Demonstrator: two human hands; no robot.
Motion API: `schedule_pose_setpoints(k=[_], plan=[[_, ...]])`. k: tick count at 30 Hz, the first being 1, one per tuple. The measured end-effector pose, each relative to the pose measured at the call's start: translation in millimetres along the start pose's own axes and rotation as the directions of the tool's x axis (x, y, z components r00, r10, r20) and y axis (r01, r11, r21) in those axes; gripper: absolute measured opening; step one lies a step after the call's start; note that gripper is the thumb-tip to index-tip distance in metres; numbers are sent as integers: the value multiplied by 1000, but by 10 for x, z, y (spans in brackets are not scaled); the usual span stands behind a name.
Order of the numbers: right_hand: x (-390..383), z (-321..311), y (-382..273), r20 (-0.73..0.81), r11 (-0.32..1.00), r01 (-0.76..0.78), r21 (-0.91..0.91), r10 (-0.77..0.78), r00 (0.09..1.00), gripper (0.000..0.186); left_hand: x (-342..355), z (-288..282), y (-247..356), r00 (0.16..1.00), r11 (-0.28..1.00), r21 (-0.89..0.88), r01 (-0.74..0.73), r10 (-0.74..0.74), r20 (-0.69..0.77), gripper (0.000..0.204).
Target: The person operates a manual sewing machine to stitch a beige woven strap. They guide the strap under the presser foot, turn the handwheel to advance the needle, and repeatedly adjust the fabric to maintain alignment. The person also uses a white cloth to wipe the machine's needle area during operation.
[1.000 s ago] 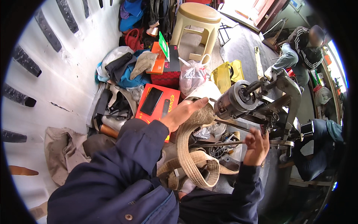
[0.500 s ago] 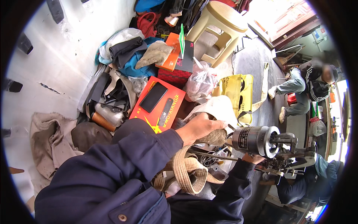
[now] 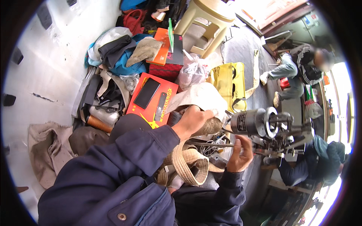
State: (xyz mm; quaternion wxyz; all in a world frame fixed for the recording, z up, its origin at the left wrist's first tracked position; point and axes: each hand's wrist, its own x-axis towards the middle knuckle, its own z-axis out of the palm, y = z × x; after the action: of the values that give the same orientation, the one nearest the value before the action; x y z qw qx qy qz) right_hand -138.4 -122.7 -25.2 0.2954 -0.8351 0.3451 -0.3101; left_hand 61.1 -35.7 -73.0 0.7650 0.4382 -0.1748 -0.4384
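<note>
My left hand (image 3: 192, 122) grips a brown woven cloth piece (image 3: 209, 128), fingers closed on its upper edge, beside the head of a metal sewing machine (image 3: 250, 122). The machine has a round cylinder and exposed gears. Below that head, my right hand (image 3: 240, 155) is raised with fingers curled together, close to the end of a thin metal rod (image 3: 211, 144); whatever lies between its fingertips is too small to make out. Looped cream stitched webbing (image 3: 181, 162) hangs under my left wrist. Pale cloth (image 3: 196, 98) lies just beyond the left hand.
On the left lies a red box (image 3: 166, 90) bearing a black phone (image 3: 147, 93). Beyond are a plastic bag (image 3: 192, 71), a yellow bag (image 3: 228, 84) and a beige stool (image 3: 205, 26). Two other people sit at the right, one in a striped jacket (image 3: 307, 67).
My right hand has come out from beneath the machine's gears, moving left and up to beside the rod. The left hand keeps its hold on the cloth. The whole view has shifted slightly.
</note>
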Motion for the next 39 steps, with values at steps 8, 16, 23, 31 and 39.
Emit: schedule_pose_setpoints(k=[8, 16, 23, 31, 39], plan=[[-133, 575, -57, 349, 632, -446, 634, 281, 894, 17, -232, -68, -68, 953, 874, -384, 298, -294, 71, 34], [-121, 595, -22, 340, 455, -487, 745, 369, 865, 10, -333, -154, 95, 954, 947, -207, 245, -274, -125, 32], [-46, 603, -136, 297, 421, -503, 755, 464, 835, 16, -501, -40, -112, 987, 988, 51, -144, 147, -58, 33], [-10, 682, -174, 304, 414, -541, 732, 512, 804, 15, -457, -31, 24, 990, 991, -31, 130, -131, -47, 44], [-46, 703, -78, 304, 419, -511, 750, 467, 830, 16, -313, 80, 18, 891, 828, -334, 451, -435, 127, 36]])
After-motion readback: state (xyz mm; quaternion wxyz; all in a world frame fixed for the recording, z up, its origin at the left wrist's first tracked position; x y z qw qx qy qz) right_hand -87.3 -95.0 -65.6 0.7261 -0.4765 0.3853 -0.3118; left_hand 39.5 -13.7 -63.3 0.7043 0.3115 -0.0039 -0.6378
